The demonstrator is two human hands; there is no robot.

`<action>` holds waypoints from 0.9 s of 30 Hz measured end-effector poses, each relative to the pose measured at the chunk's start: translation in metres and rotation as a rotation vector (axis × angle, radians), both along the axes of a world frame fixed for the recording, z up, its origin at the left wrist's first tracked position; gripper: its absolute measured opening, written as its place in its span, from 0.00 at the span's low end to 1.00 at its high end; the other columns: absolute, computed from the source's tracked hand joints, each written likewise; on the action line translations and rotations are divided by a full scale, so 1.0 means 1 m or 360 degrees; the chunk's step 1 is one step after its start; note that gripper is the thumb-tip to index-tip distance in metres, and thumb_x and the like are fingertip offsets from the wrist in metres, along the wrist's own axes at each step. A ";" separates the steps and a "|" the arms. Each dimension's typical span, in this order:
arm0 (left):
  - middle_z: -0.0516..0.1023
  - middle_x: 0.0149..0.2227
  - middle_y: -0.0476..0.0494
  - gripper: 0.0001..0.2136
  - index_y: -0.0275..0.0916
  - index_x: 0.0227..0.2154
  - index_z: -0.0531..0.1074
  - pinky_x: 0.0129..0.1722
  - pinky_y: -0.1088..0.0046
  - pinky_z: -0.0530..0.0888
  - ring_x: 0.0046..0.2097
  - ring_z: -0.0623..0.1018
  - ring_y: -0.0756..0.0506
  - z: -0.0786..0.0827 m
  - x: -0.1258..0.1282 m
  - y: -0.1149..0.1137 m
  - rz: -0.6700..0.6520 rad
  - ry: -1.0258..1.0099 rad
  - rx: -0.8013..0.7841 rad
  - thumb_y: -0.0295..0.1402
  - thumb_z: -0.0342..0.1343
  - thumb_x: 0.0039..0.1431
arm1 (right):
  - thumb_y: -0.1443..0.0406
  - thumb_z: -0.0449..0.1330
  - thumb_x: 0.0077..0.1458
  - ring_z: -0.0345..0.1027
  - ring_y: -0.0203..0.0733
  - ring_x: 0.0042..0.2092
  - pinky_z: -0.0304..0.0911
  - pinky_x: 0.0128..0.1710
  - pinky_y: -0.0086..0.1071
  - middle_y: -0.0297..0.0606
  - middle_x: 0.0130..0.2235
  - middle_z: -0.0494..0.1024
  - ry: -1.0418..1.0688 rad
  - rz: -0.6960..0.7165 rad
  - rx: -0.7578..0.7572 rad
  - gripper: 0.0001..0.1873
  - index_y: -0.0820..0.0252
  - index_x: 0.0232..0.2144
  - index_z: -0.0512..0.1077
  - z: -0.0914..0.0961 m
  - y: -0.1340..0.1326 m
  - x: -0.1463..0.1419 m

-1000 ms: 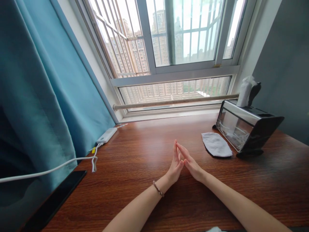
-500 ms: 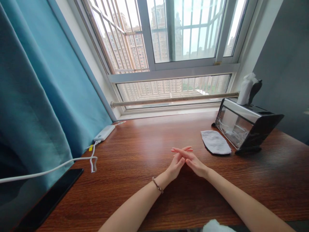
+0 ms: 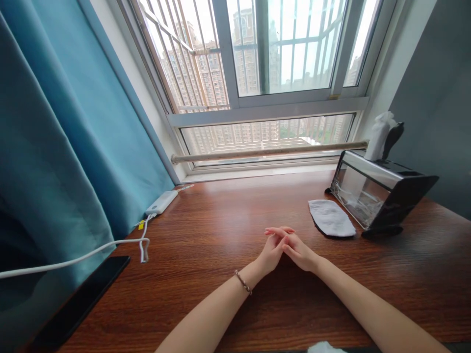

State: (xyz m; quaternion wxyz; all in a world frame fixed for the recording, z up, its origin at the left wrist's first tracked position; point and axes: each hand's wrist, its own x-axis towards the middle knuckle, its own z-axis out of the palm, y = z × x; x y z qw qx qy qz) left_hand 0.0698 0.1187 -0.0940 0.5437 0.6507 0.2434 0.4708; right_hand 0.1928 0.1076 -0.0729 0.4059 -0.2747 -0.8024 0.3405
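Observation:
My left hand, with a beaded bracelet at the wrist, rests on the brown wooden table. My right hand meets it there, and their fingers cross over each other, largely stretched out, with both thumbs toward me. Neither hand holds an object. Some fingertips are hidden where the hands overlap. To the right of my right hand lies a flat white cloth piece with a dark edge, apart from it.
A clear-fronted, black-sided tissue box stands at the right. At the left are a white power strip, its white cable, a black flat device and a blue curtain. The window is behind.
My crossed fingers have drawn closer together and overlap more. The view has shifted slightly, so everything sits a little farther right. The objects on the table have not moved.

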 end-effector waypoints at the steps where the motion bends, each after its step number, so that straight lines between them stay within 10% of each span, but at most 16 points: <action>1: 0.69 0.40 0.39 0.16 0.35 0.42 0.66 0.47 0.63 0.65 0.45 0.68 0.42 0.000 0.000 0.000 0.0002 0.0004 0.0001 0.41 0.46 0.56 | 0.50 0.42 0.56 0.57 0.44 0.51 0.51 0.52 0.40 0.43 0.49 0.67 -0.0005 -0.0007 -0.0004 0.27 0.57 0.53 0.57 0.000 0.000 0.000; 27: 0.67 0.42 0.40 0.14 0.35 0.43 0.64 0.48 0.64 0.64 0.46 0.67 0.44 -0.003 0.000 -0.001 0.0026 0.0013 -0.0010 0.37 0.44 0.58 | 0.53 0.43 0.58 0.57 0.42 0.50 0.51 0.52 0.38 0.42 0.47 0.67 -0.0001 0.0010 -0.0010 0.24 0.57 0.53 0.57 -0.001 0.002 0.001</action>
